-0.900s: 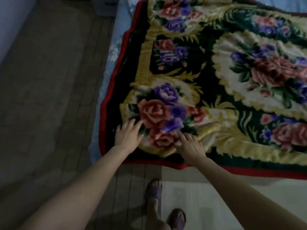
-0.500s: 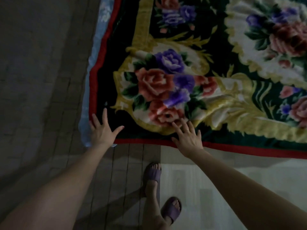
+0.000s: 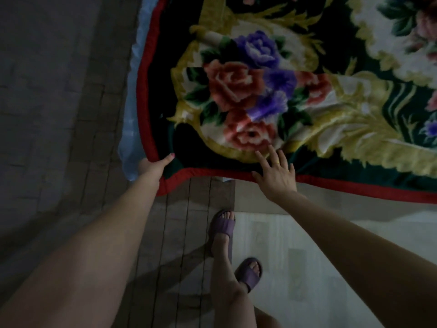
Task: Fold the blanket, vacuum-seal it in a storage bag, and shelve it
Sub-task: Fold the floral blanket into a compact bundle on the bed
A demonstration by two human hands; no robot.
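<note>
Here, blanket corner pinched by left hand, right hand flat

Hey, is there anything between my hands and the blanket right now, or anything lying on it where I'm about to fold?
Nothing visible is in the way. The left hand grips the blanket at its red-edged corner, thumb on top. The right hand rests flat on the near edge. No object shows on the visible part.

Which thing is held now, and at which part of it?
The left hand grips the floral plush blanket at its red-edged near corner. The right hand only rests flat on it.
</note>
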